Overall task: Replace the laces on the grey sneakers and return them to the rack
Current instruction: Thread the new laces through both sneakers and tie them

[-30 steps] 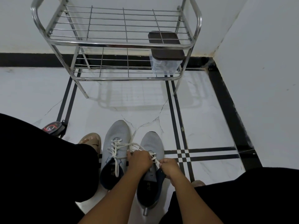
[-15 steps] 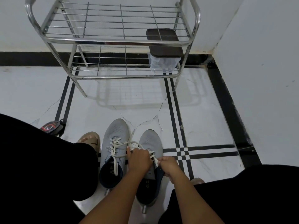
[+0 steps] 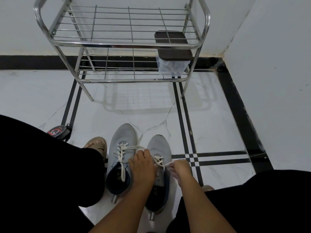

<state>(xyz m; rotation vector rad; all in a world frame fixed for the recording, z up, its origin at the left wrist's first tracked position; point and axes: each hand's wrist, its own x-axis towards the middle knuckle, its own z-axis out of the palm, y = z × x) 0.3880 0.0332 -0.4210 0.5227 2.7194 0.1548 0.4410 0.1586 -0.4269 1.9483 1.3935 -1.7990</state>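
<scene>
Two grey sneakers stand side by side on the white floor, toes pointing at the rack. The left sneaker [image 3: 123,140] has a white lace threaded through its eyelets, with one end hanging into its dark opening. The right sneaker [image 3: 159,147] carries a white lace [image 3: 159,159] across its upper eyelets. My left hand [image 3: 143,165] lies over the gap between the shoes and grips lace strands. My right hand [image 3: 180,169] pinches the lace end at the right shoe's right side and holds it taut. The steel shoe rack [image 3: 121,44] stands ahead against the wall.
A clear box with a dark lid [image 3: 173,52] sits on the rack's lower shelf at the right. A red and black device [image 3: 57,132] lies on the floor at the left. My sandalled foot [image 3: 96,145] is beside the left sneaker. A wall closes the right side.
My right hand has drawn the lace end a little further right, away from the shoe. My left hand stays on the laces. The view has shifted slightly.
</scene>
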